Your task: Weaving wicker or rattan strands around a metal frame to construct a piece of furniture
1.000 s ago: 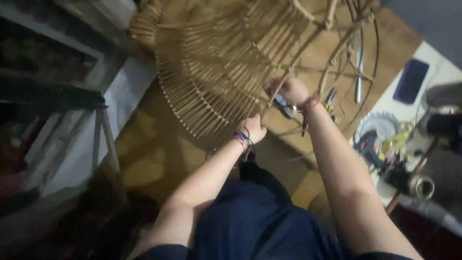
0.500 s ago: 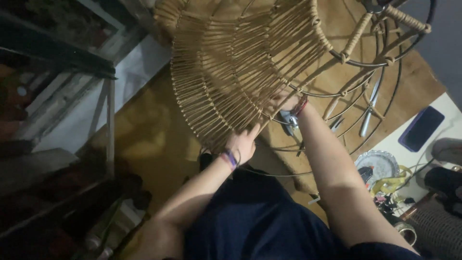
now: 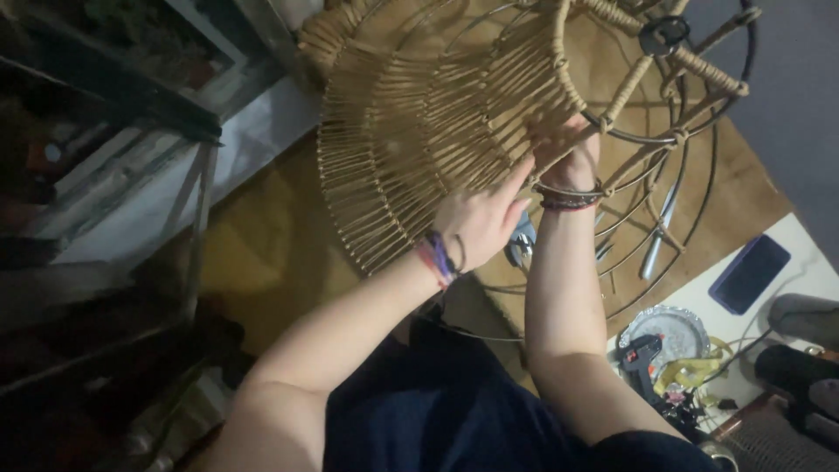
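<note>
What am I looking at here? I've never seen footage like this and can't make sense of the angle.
The camera sits on a person's head and looks down, so the two bare arms reaching forward are their own. Both hands work on a wire frame partly woven with tan cane. The left hand rests on the woven strands; the right hand reaches in among them, so what it grips is hard to tell. Beneath lies brown board with a metal tool. At the right are a dark phone, a glue gun and a foil dish.
</note>
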